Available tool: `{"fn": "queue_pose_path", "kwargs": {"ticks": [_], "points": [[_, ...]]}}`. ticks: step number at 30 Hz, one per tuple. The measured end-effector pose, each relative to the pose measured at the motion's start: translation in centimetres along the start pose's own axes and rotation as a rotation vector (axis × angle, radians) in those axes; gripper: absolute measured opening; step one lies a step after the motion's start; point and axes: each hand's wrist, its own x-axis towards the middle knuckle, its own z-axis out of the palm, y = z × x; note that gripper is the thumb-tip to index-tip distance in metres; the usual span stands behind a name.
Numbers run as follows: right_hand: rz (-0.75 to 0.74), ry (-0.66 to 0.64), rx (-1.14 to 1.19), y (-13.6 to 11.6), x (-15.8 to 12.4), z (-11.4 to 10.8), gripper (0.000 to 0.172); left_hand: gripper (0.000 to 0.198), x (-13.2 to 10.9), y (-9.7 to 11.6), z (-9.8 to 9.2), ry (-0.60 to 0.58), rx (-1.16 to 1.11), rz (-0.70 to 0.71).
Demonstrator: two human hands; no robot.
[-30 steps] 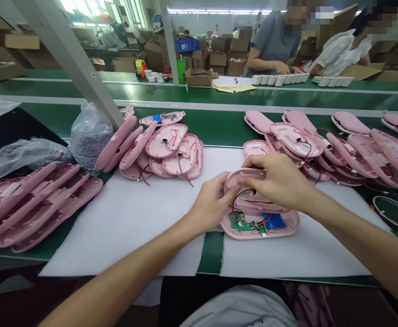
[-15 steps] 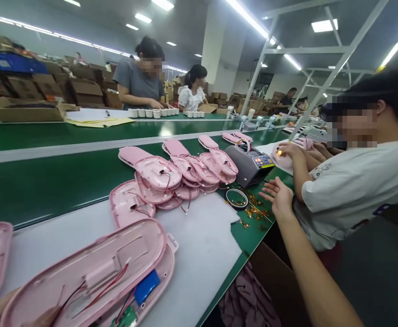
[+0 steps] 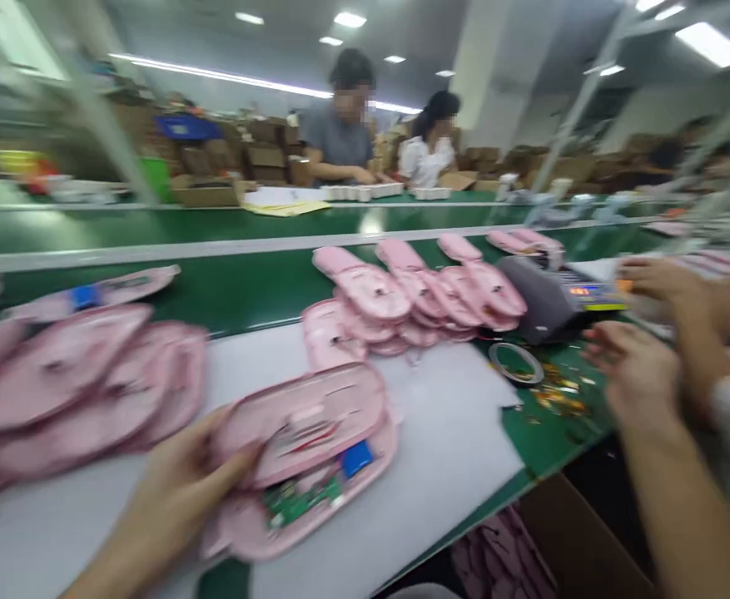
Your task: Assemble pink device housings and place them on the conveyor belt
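Observation:
My left hand [image 3: 181,474] grips the near-left end of a pink plastic shell half [image 3: 320,408], thumb on top. Its inner side faces up, with red and black wires. Beneath it lies a second pink shell half [image 3: 315,532], holding a green circuit board [image 3: 305,499] and a blue battery [image 3: 357,458]. My right hand [image 3: 636,366], blurred by motion, is open beside the grey tape dispenser [image 3: 543,299] with its lit display. I see nothing in its fingers. Close by on the bench are a tape roll [image 3: 516,364] and scattered amber tape bits [image 3: 561,395].
More pink shells [image 3: 408,299] are piled ahead, and another stack [image 3: 90,374] lies to the left. White sheeting [image 3: 439,449] covers part of the green bench. A co-worker's hand [image 3: 664,279] is just beyond my right hand. Pink parts [image 3: 502,553] sit below the bench edge.
The view has swung left, bringing the left stack into sight. My left hand shows more fully, still on the upper shell. My right hand stays near the dispenser, its fingers less spread.

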Motion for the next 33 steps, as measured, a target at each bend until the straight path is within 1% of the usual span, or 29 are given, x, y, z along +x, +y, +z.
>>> {"fn": "queue_pose_path", "kwargs": {"ticks": [1, 2, 3, 4, 5, 6, 7, 8, 9, 11, 13, 15, 18, 24, 27, 31, 32, 33], "points": [[-0.061, -0.08, -0.003, -0.9, -2.5, 1.1, 0.012, 0.042, -0.5, 0.5, 0.2, -0.028, -0.026, -0.012], [-0.151, -0.338, -0.066, -1.9, -5.2, 2.6, 0.008, 0.045, -0.7, 0.8, 0.4, -0.064, -0.087, -0.019], [-0.303, -0.517, -0.117, -2.9, -7.9, 4.3, 0.006, 0.044, -0.8, 1.0, 0.6, -0.087, -0.141, -0.017], [-0.441, -0.739, -0.193, -3.9, -10.7, 6.2, 0.005, 0.043, -0.8, 1.1, 0.8, -0.101, -0.188, -0.014], [-0.592, -0.986, -0.244, -4.7, -13.3, 8.2, 0.008, 0.042, -0.8, 1.1, 1.0, -0.113, -0.234, -0.009], [-0.737, -1.183, -0.298, -5.3, -15.6, 10.2, 0.013, 0.04, -0.9, 0.9, 1.1, -0.124, -0.271, 0.001], [-0.875, -1.341, -0.358, -5.6, -17.6, 12.2, 0.016, 0.038, -1.0, 0.8, 1.2, -0.134, -0.305, 0.015], [-1.007, -1.441, -0.415, -5.6, -19.2, 13.9, 0.019, 0.037, -1.1, 0.6, 1.4, -0.144, -0.341, 0.03], [-1.123, -1.483, -0.48, -5.3, -20.3, 15.4, 0.02, 0.035, -1.2, 0.4, 1.5, -0.157, -0.376, 0.041], [-1.295, -1.481, -0.591, -4.2, -21.4, 17.3, 0.019, 0.032, -1.4, 0.0, 1.6, -0.185, -0.437, 0.046], [-1.37, -1.466, -0.67, -3.3, -21.6, 17.9, 0.019, 0.03, -1.5, -0.2, 1.7, -0.207, -0.477, 0.03], [-1.393, -1.437, -0.712, -2.8, -21.5, 17.9, 0.019, 0.027, -1.5, -0.4, 1.7, -0.219, -0.486, 0.032], [-1.425, -1.394, -0.742, -2.8, -21.6, 17.8, 0.02, 0.023, -1.4, -0.5, 1.7, -0.22, -0.487, 0.055], [-1.525, -1.387, -0.833, -3.0, -21.9, 18.0, 0.023, 0.024, -1.5, -0.7, 1.8, -0.232, -0.495, 0.095], [-1.555, -1.354, -0.878, -2.9, -22.2, 17.9, 0.024, 0.023, -1.5, -0.8, 1.8, -0.224, -0.482, 0.107], [-1.535, -1.238, -0.987, -3.1, -22.7, 18.0, 0.017, 0.02, -1.5, -0.8, 1.7, -0.226, -0.46, 0.121], [-1.51, -1.178, -1.025, -3.4, -22.5, 18.2, 0.017, 0.02, -1.6, -0.7, 1.7, -0.228, -0.453, 0.114], [-1.471, -1.112, -1.063, -3.7, -22.3, 18.5, 0.023, 0.021, -1.7, -0.7, 1.7, -0.232, -0.442, 0.104]]}}
